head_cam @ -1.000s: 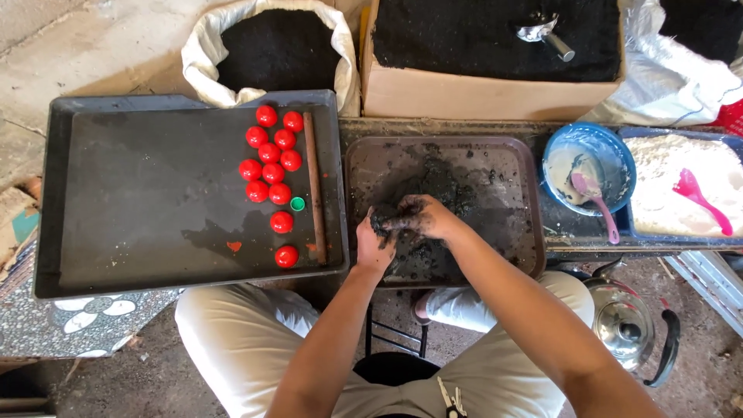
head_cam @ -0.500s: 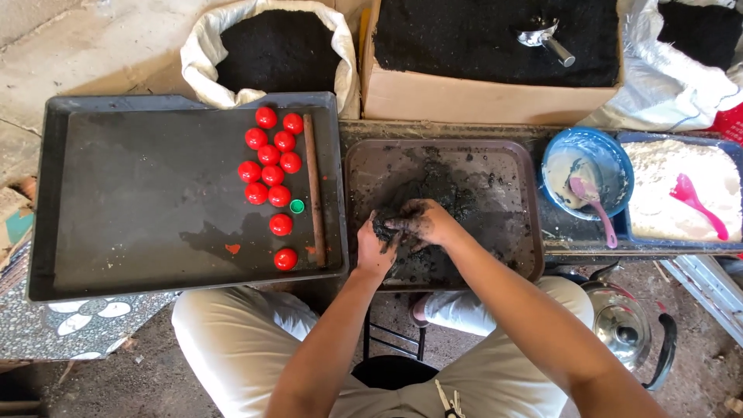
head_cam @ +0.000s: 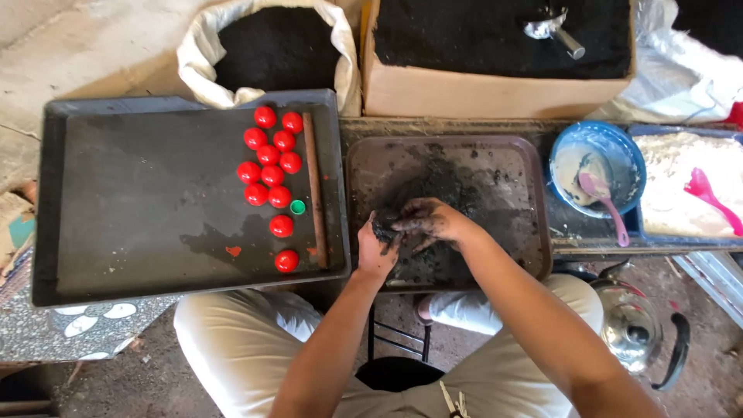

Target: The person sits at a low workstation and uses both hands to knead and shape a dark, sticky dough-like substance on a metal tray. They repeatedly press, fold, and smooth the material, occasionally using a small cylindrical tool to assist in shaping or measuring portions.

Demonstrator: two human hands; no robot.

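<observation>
Both hands, left hand [head_cam: 377, 249] and right hand [head_cam: 428, 223], grip closed round a dark damp clump [head_cam: 385, 230], soft, crumbly, best cupped from beneath.

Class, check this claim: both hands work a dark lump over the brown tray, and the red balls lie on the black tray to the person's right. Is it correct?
Not quite. The head view shows the red balls on the black tray to the person's left, not right. The left hand and right hand do work the dark lump over the brown tray.
</observation>
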